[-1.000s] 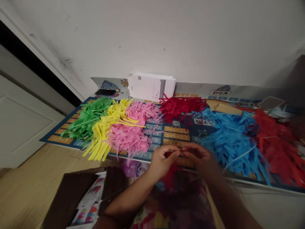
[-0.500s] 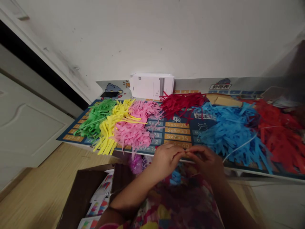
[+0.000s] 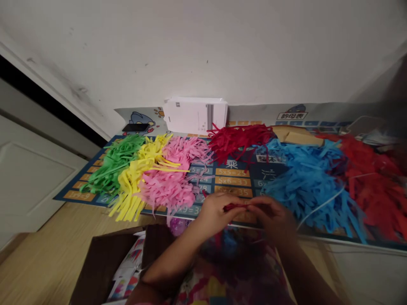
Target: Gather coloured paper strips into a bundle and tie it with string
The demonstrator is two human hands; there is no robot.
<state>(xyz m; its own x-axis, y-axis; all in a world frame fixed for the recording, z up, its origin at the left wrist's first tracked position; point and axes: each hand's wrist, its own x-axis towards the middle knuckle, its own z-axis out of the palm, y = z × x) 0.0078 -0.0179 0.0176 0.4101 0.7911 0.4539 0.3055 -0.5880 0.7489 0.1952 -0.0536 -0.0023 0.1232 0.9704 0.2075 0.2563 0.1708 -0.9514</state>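
Over the table's front edge, my left hand and my right hand meet, fingertips pinched together. A twisted dark red paper tassel runs between them. My left fingers curl around it, and my right thumb and fingers pinch its other end. Some red strands show below and beside my left hand. A pile of dark red tassels lies beyond the hands. To the right are blue tassels; to the left are pink tassels.
Yellow tassels and green tassels lie at the left, orange-red tassels at the far right. A white box leans against the wall. A black phone sits behind the green pile. Below stands an open brown carton.
The view has shifted slightly, and the table appears a little lower and further left. The dark red twist now shows clearly between my fingers; my hands stay pinched together.
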